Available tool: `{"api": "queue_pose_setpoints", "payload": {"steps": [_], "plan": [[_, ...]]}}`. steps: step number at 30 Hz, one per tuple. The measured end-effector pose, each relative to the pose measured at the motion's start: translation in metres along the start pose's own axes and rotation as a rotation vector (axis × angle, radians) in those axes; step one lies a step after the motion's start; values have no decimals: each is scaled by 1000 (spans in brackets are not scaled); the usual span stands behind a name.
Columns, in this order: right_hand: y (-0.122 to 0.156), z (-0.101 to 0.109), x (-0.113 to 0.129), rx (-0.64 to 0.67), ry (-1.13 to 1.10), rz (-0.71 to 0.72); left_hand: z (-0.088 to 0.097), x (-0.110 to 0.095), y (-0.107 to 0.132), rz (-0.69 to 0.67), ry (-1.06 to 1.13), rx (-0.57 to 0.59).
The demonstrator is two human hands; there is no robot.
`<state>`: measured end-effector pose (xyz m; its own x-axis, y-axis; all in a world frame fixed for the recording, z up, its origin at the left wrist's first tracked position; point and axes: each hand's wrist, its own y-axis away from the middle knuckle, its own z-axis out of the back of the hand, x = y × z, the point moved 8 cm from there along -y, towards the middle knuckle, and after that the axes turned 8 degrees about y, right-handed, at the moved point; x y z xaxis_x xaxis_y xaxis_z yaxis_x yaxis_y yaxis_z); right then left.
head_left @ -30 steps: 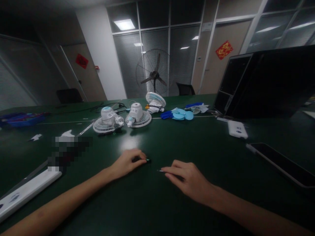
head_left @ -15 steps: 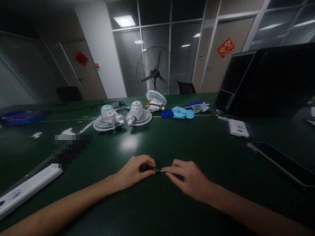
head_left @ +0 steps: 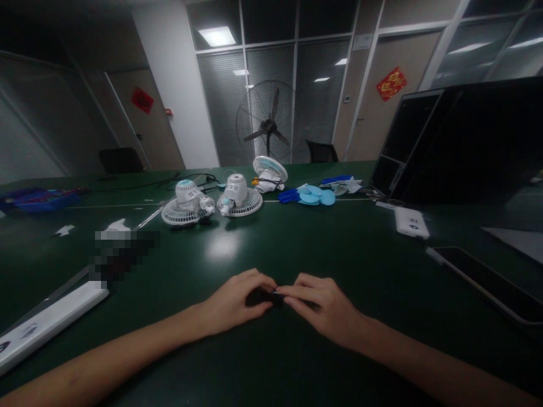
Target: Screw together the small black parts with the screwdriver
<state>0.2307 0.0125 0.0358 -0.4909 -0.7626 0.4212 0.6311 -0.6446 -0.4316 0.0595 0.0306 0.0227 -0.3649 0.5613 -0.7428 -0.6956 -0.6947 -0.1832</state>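
Observation:
My left hand [head_left: 240, 298] rests on the green table [head_left: 220, 362], its fingers curled and its thumb a little below them. Whatever lies in its grip is dark, small and mostly hidden. Close against it, my right hand [head_left: 324, 310] pinches a thin object with a small light, silvery end [head_left: 276, 293] showing at the fingertips. The fingertips of both hands nearly meet there. The kind of this small object is too dim to tell.
White fan heads [head_left: 240, 198] lie across the table, with blue gloves [head_left: 311, 195] beside them. At right are a phone [head_left: 487, 282], a white device [head_left: 411, 222] and a large black box-like thing [head_left: 466, 141]. A long white bar [head_left: 51, 328] lies at left.
My left hand has shifted slightly right, closer to my right fingertips. The small greenish piece and silvery length seen between the hands are now mostly covered. My right hand has barely moved.

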Motion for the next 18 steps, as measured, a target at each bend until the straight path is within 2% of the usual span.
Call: {"api": "queue_pose_setpoints", "payload": {"steps": [5, 8, 11, 15, 18], "plan": [[1, 3, -3, -46, 6, -6, -3, 4, 4, -22, -2, 59], [1, 5, -2, -34, 3, -9, 16, 25, 2, -25, -19, 47], [1, 6, 0, -9, -28, -15, 66, 68, 1, 21, -105, -90], [2, 7, 2, -14, -42, -6, 146, 141, 18, 218, -228, -291], [2, 6, 2, -15, -32, 2, 188, 175, 37, 293, -302, -404]]}}
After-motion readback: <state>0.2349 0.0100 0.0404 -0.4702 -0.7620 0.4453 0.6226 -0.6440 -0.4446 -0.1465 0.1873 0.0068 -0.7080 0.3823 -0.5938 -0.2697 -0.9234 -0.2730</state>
